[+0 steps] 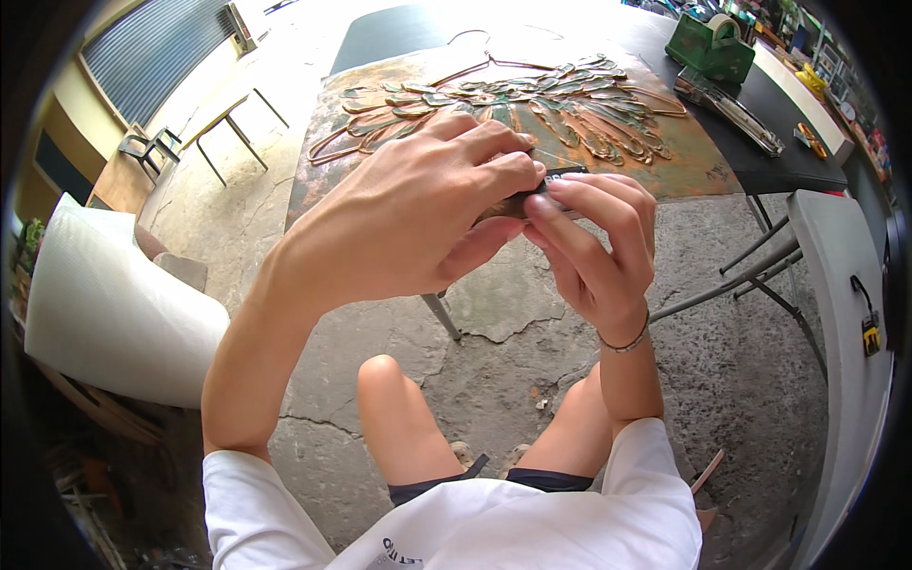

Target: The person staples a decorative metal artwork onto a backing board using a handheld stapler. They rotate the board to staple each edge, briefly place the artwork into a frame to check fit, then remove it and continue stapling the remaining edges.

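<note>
Both my hands meet in front of the near edge of a table. My left hand (418,195) is closed, its fingers curled over a small dark piece (511,206) that mostly hides behind them. From the right, my right hand (608,233) pinches the same piece with its fingertips. A flat black strip with pale marks (570,173) shows between the hands; I cannot make out whether it belongs to the piece. Just beyond, a metal relief of copper and greenish leaf shapes (494,93) with wire loops lies on a mottled rusty sheet (703,161).
A green tape dispenser (711,47) with a roll stands on the dark tabletop at right, near a clear-wrapped bundle (731,112) and orange-handled scissors (810,141). A white padded roll (123,294) stands at left. A white panel (836,313) rises at right.
</note>
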The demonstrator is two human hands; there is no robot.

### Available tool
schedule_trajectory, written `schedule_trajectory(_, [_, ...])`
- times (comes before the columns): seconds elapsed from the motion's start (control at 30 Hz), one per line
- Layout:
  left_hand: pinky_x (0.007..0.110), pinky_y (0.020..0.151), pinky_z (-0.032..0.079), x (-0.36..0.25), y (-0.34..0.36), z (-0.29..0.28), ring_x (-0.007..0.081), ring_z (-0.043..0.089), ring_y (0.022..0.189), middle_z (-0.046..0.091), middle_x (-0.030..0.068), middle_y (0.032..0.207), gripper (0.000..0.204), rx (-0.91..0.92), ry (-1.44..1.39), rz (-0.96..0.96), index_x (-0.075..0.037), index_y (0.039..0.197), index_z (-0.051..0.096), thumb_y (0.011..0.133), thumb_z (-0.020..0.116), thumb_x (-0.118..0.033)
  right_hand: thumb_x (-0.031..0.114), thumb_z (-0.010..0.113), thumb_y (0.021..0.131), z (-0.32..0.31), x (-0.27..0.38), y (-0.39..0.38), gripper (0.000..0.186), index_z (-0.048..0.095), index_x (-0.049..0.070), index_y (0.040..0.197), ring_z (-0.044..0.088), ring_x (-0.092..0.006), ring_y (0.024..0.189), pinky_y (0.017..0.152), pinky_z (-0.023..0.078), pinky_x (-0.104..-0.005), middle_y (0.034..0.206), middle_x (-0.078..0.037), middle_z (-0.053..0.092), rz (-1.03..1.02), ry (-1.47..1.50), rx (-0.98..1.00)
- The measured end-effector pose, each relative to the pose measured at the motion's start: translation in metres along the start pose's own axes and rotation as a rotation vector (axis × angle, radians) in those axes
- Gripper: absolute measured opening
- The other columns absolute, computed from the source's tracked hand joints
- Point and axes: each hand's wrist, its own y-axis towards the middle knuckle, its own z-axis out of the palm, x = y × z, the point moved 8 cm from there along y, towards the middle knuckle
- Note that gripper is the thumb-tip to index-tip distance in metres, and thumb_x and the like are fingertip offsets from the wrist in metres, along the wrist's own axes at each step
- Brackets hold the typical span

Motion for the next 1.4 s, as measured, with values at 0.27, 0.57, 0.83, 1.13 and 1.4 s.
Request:
schedule_trajectory(0.27, [0.042,0.09,0.055,-0.014,-0.009,0.008,0.0346,0.063,0.114,0.063,0.0151,0.128,0.023,-0.167,0.13,-0.144,-0.004,0.101,0.058,0.086,0.073,-0.012,0.012,0.073,0.083,0.012,0.003,-0.011,0.019,0.069,0.007,0.101,0.064,-0.0228,0.097,0.083,0.052,-0.0387,0.105,-0.006,0.065,-0.139,-0.133,0.046])
schedule_trajectory(0.57, [0.031,0.065,0.045,-0.038,-0.038,0.022,0.0172,0.06,0.084,0.066,-0.0005,0.095,0.022,-0.546,0.621,-0.249,-0.01,0.103,0.069,0.086,0.074,-0.022,0.011,0.076,0.085,0.015,0.0,-0.021,0.019,0.068,0.005,0.101,0.065,-0.0242,0.098,0.077,0.056,-0.0368,0.106,-0.007,0.063,-0.263,-0.128,-0.065])
schedule_trajectory(0.83, [0.03,0.07,0.047,-0.038,-0.043,0.023,0.0151,0.06,0.078,0.068,0.0039,0.09,0.02,-0.643,0.615,-0.098,-0.006,0.099,0.069,0.09,0.069,-0.024,0.013,0.081,0.081,0.004,-0.01,-0.018,0.031,0.058,0.006,0.1,0.067,-0.0291,0.102,0.085,0.058,-0.0408,0.11,-0.012,0.068,-0.205,0.134,-0.107])
schedule_trajectory(1.13, [0.028,0.068,0.051,-0.039,-0.048,0.025,0.0159,0.063,0.077,0.071,0.0066,0.089,0.014,-0.674,0.637,-0.026,-0.006,0.098,0.067,0.09,0.07,-0.017,0.04,0.068,0.093,-0.113,-0.153,0.04,0.04,0.062,0.006,0.112,0.062,-0.0287,0.101,0.092,0.048,-0.0414,0.109,-0.012,0.067,0.36,-0.589,0.239])
schedule_trajectory(1.4, [0.031,0.068,0.05,-0.042,-0.048,0.019,0.0188,0.064,0.077,0.073,0.0086,0.093,0.027,-0.661,0.581,0.016,-0.005,0.109,0.06,0.088,0.075,-0.014,0.032,0.06,0.098,-0.098,-0.231,0.017,0.031,0.057,0.008,0.117,0.058,-0.0298,0.109,0.092,0.045,-0.0427,0.111,-0.011,0.061,0.321,-0.798,0.878])
